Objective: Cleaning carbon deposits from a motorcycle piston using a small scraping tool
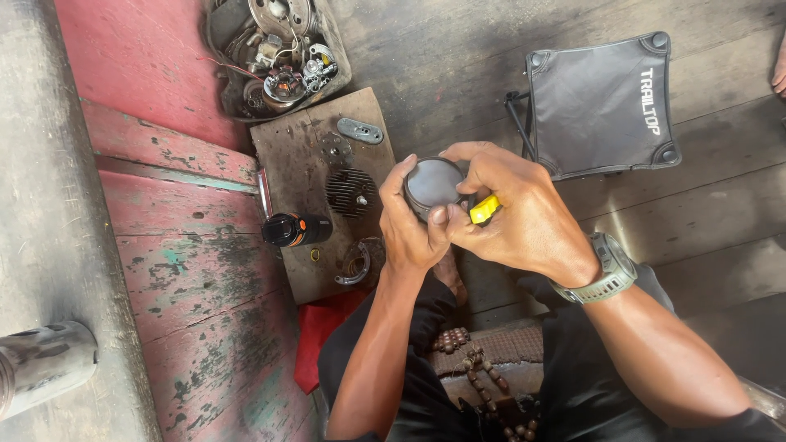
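Left hand (412,225) wraps the round grey metal piston (432,183), held above the worn brown wooden board (299,168). Right hand (514,214) pinches a small yellow-handled tool (485,209) against its side. Risk: tool slips, gouging metal or the left thumb; grip looks one-sided, so piston may drop onto the finned black cylinder head (351,191).

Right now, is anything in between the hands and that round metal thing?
No. The left hand already grips the round metal part, and the right hand, holding a yellow tool, touches its rim.
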